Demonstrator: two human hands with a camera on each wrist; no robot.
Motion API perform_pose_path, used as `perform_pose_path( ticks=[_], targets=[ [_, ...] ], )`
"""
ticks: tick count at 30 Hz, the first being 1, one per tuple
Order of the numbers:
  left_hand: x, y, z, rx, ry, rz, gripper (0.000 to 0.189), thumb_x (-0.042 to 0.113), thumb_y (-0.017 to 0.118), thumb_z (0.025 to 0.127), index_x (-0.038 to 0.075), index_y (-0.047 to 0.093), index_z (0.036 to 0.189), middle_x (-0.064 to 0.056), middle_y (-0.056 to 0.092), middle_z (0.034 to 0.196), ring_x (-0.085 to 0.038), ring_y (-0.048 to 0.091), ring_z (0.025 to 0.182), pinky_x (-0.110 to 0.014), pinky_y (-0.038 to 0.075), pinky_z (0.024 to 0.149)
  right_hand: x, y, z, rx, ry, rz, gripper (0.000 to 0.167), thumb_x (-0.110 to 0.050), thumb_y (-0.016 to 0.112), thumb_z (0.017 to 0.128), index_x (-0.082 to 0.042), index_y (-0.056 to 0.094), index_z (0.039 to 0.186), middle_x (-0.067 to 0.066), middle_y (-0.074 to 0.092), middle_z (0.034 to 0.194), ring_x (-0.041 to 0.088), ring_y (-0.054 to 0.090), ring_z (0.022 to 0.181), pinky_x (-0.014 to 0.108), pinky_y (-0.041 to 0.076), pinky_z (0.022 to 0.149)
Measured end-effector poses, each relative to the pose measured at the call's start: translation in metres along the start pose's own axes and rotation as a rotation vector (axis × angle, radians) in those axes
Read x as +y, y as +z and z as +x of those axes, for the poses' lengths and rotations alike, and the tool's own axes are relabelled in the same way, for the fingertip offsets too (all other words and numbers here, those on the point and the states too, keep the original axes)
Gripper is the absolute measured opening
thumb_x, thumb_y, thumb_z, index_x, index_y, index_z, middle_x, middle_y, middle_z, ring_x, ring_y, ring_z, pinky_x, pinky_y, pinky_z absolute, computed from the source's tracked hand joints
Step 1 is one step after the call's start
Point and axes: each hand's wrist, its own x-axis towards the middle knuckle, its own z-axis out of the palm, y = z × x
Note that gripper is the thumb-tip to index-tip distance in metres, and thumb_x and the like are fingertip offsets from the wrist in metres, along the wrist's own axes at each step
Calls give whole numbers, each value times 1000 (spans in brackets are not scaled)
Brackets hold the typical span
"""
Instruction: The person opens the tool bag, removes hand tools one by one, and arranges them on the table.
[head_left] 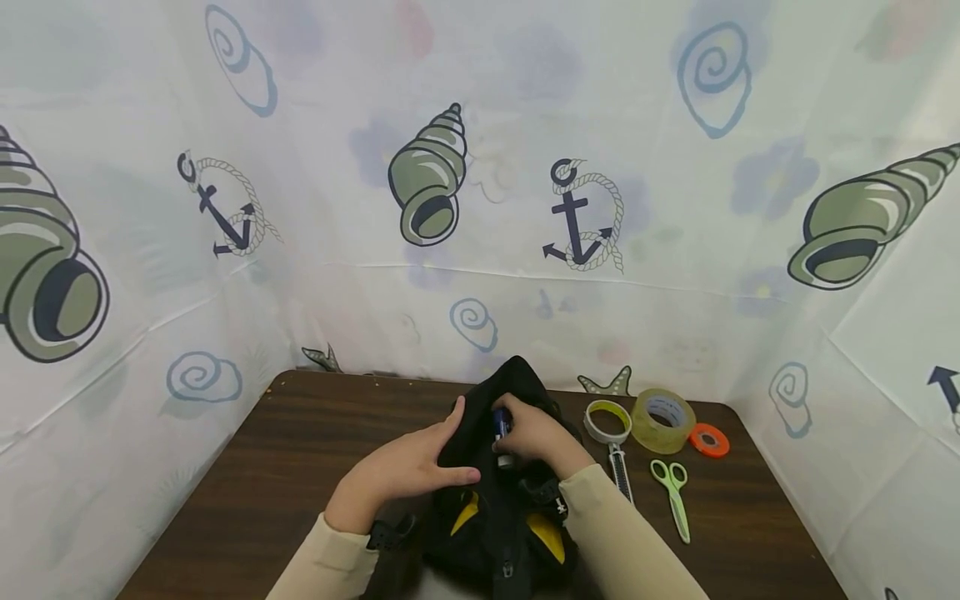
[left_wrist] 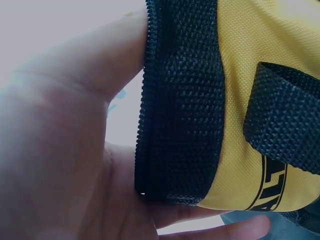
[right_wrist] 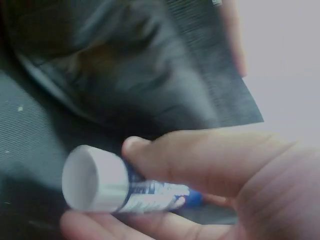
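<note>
A black and yellow zippered bag (head_left: pixel 517 379) stands open at the front middle of the table. My left hand (head_left: pixel 408 467) holds its left side, and the left wrist view shows the zipper edge and yellow fabric (left_wrist: pixel 240 40) between thumb and fingers. In my right hand (head_left: pixel 536 437) is a glue stick (right_wrist: pixel 95 180) with a white cap and a blue and white body. Thumb and fingers pinch it sideways over the bag's opening, with the dark lining (right_wrist: pixel 135 75) right behind it. The bag's inside is mostly hidden in the head view.
Right of the bag lie a white tape roll (head_left: pixel 590 423), a wide clear tape roll (head_left: pixel 641 433), a small orange ring-shaped roll (head_left: pixel 718 446), a utility knife (head_left: pixel 621 475) and pale green scissors (head_left: pixel 678 508). A patterned white cloth (head_left: pixel 510 317) walls in the brown table (head_left: pixel 300 467).
</note>
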Motion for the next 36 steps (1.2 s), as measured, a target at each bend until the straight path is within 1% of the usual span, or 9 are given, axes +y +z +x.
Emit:
perform_pose_path(
  ticks=[6, 9, 12, 14, 19, 23, 28, 32, 36],
  targets=[
    [2, 0, 0, 7, 2, 5, 117, 80, 65, 94, 31, -1, 177, -2, 25, 181, -30, 40, 163, -60, 40, 128, -16, -27, -27, 19, -21, 74, 61, -20, 82, 99, -11, 50, 151, 10, 70, 104, 23, 69, 68, 37, 64, 64],
    [3, 0, -1, 3, 6, 5, 117, 80, 65, 94, 30, -1, 177, -1, 25, 181, -29, 41, 162, -59, 41, 128, -19, -40, -42, 42, -65, 75, 55, -24, 80, 101, -13, 55, 148, 7, 70, 101, 23, 64, 60, 36, 61, 60],
    [4, 0, -1, 0, 5, -3, 117, 79, 66, 95, 30, 0, 177, 0, 25, 181, -28, 42, 162, -58, 41, 128, -18, -52, -57, 58, -114, 108, 51, -26, 78, 103, -13, 56, 148, 8, 70, 103, 23, 61, 57, 36, 60, 58],
    [4, 0, -1, -1, -1, -7, 116, 79, 66, 94, 31, -1, 177, 1, 25, 181, -27, 40, 163, -58, 39, 129, -17, -59, -65, 74, -147, 155, 52, -26, 78, 104, -12, 55, 149, 11, 69, 107, 22, 64, 63, 36, 63, 61],
    [5, -1, -1, 1, -15, 1, 115, 80, 65, 94, 34, -1, 177, 1, 25, 181, -28, 39, 164, -59, 38, 130, -16, -69, -85, 147, -209, 301, 56, -21, 78, 104, -11, 52, 152, 18, 68, 117, 23, 73, 87, 39, 69, 74],
    [5, -1, -2, 2, -14, 1, 115, 78, 66, 95, 34, -1, 177, 0, 25, 182, -30, 39, 164, -60, 38, 129, -17, -68, -98, 217, -243, 355, 57, -19, 78, 104, -15, 50, 154, 21, 68, 120, 26, 74, 89, 39, 70, 75],
    [3, -1, -2, 6, -15, 5, 114, 78, 66, 95, 36, -2, 176, 1, 24, 182, -30, 39, 164, -60, 38, 129, -15, -59, -111, 316, -273, 333, 58, -20, 78, 103, -19, 51, 154, 18, 68, 115, 23, 73, 84, 32, 68, 75],
    [2, -1, -2, -2, -8, 4, 115, 79, 65, 95, 35, -3, 176, 1, 23, 182, -30, 38, 164, -60, 38, 129, -8, -51, -121, 432, -274, 237, 57, -18, 81, 101, -21, 54, 151, 10, 68, 105, 15, 68, 81, 26, 62, 73],
    [2, -1, -3, -6, 2, -3, 117, 79, 66, 94, 33, -3, 177, 0, 24, 182, -31, 38, 164, -61, 39, 128, 6, -45, -133, 540, -238, 163, 59, -16, 82, 100, -26, 56, 151, 6, 65, 107, 12, 65, 83, 24, 59, 74]
  ],
)
